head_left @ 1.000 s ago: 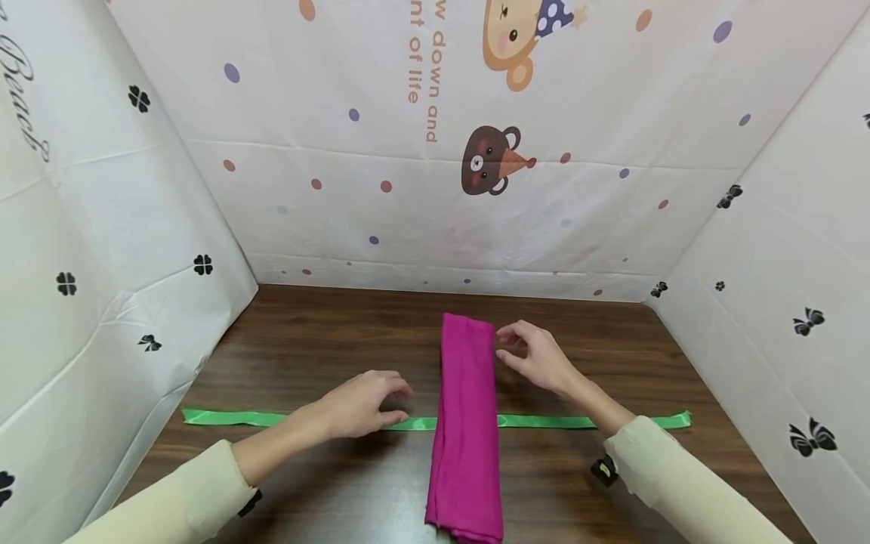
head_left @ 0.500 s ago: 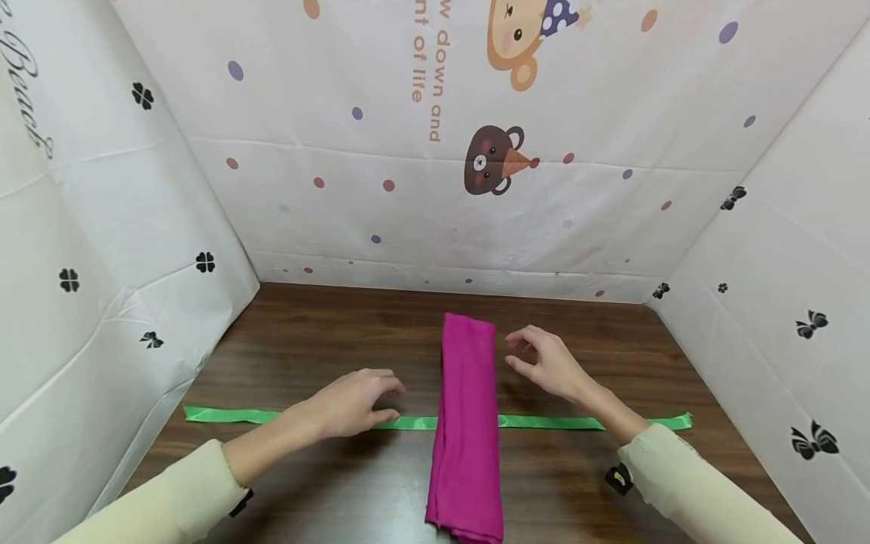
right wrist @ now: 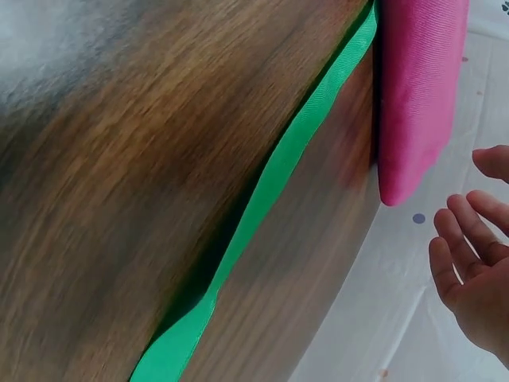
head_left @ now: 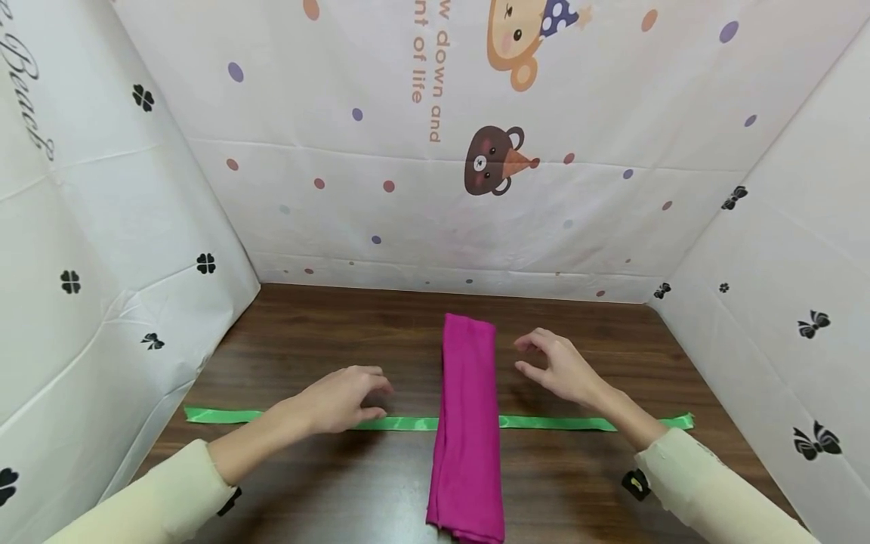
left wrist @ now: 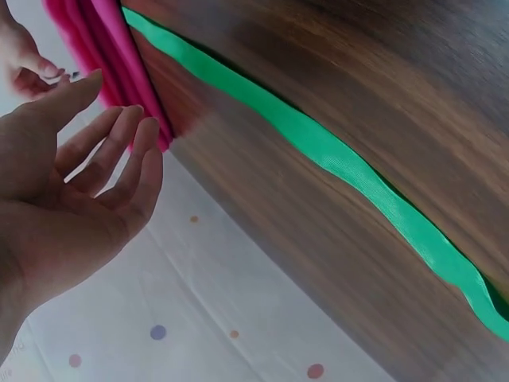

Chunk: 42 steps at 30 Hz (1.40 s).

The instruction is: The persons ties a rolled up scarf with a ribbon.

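Cloth: folded magenta cloth (head_left: 467, 423) lies across the green ribbon (head_left: 401, 423) on the wooden table (head_left: 306, 340).
Left hand (head_left: 336, 399): left of cloth, fingers relaxed, holding nothing.
Right hand (head_left: 560, 368): right of cloth, fingers loosely spread, holding nothing.

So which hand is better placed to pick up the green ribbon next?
Probably the left hand: it hovers right over the green ribbon, open and empty. The right hand, also empty, sits farther back beside the folded magenta cloth.
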{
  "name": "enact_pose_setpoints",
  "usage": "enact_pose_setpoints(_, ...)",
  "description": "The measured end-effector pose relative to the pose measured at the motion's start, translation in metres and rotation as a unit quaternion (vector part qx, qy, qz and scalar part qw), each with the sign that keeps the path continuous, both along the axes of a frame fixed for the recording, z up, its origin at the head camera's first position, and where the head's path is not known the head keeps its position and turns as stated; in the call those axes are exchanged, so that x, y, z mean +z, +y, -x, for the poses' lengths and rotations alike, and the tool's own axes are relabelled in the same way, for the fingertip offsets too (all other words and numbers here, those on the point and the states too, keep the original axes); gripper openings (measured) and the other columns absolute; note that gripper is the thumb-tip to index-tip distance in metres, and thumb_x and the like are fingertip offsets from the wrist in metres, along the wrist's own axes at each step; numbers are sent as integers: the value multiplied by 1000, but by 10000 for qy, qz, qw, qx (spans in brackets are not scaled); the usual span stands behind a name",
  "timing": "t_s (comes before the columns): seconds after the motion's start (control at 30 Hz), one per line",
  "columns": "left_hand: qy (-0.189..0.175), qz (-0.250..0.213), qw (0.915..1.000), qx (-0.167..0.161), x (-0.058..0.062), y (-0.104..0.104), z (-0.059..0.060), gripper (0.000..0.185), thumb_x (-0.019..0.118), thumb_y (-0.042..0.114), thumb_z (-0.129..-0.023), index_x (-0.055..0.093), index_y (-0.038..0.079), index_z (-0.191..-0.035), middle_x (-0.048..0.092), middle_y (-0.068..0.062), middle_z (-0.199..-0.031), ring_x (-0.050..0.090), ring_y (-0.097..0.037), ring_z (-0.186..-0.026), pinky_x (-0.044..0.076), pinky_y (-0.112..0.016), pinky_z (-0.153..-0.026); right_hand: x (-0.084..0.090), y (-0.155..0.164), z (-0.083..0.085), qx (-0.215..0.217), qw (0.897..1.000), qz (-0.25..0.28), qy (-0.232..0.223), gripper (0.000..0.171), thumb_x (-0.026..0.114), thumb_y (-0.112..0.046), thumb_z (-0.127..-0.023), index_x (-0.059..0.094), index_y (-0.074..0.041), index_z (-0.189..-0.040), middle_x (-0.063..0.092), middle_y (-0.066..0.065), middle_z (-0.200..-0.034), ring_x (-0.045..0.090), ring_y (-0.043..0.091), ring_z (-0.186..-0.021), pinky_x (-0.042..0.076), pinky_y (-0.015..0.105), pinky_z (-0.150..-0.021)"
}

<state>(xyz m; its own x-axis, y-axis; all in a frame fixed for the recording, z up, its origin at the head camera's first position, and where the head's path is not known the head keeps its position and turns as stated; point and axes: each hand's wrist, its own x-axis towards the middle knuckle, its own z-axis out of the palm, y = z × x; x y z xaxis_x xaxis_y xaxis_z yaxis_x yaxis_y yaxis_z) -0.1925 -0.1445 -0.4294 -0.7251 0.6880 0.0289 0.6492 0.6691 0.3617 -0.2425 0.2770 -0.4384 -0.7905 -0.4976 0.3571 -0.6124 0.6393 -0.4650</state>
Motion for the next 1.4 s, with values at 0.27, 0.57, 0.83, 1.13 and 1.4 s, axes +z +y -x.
enact_pose_setpoints(0.27,217,489,9986,-20,-1,-12,3,29,84,20,-93,75,4,-115,69,-3,-105,72,-21,-92,61,-40,-81,0,8,-5,-3,9999,-119,26,29,84,-7,-91,71,-4,-116,69,3,-106,68,33,-101,57,52,-86)
enact_pose_setpoints(0.57,87,410,9991,-29,-3,-20,6,22,84,17,-93,76,6,-110,71,-4,-104,72,-20,-93,61,-36,-80,-3,14,-8,66,9997,-172,127,28,84,-8,-91,71,-6,-116,68,-2,-105,67,30,-98,57,47,-83)
enact_pose_setpoints(0.83,48,461,9989,30,-6,-23,8,22,85,17,-92,76,8,-110,70,-1,-105,70,-17,-94,60,-35,-81,-5,19,-10,62,9995,-252,160,28,83,-9,-91,71,-6,-116,68,-3,-106,67,30,-98,57,48,-83)
enact_pose_setpoints(1.13,-117,435,9990,73,-4,-25,8,23,85,16,-92,76,7,-111,69,-1,-104,70,-19,-95,60,-37,-82,-5,22,-14,52,9991,-414,-33,22,83,-7,-91,72,-4,-110,70,4,-106,68,28,-99,58,52,-85)
enact_pose_setpoints(1.4,-285,367,9989,-91,-3,-30,10,14,85,12,-91,73,12,-98,65,7,-92,63,-8,-83,56,-30,-74,-9,28,-14,134,9985,-532,-44,21,83,-7,-91,72,-6,-108,70,7,-104,67,26,-96,58,48,-82)
